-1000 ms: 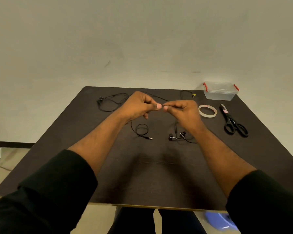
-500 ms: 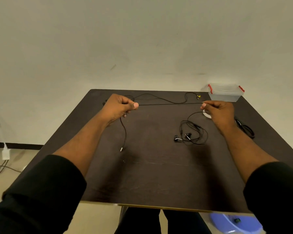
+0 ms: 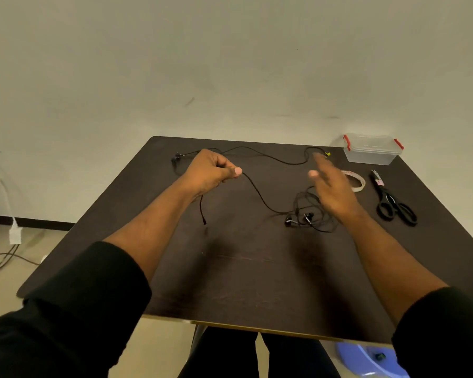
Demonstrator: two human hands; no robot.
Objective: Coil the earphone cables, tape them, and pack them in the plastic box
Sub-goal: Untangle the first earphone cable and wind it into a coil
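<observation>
Released by the open right hand (image 3: 332,190), cable (image 3: 260,197) sags from left hand's (image 3: 210,173) pinch; box (image 3: 372,149) contents unclear.

Left hand (image 3: 210,173) pinched black earphone cable (image 3: 260,196) above bench (image 3: 230,282); right hand (image 3: 332,190) hovered flat-fingered over tangled earbuds (image 3: 298,219).

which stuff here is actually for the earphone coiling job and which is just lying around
For the job:
- earphone cable pinched in the left hand
- second earphone cable at the table's far edge
- tape roll
- scissors
- plastic box, lid on
- right hand, open above the earbuds

Just lying about:
- floor cables and plug, left of the table
- blue object under the near edge
</observation>
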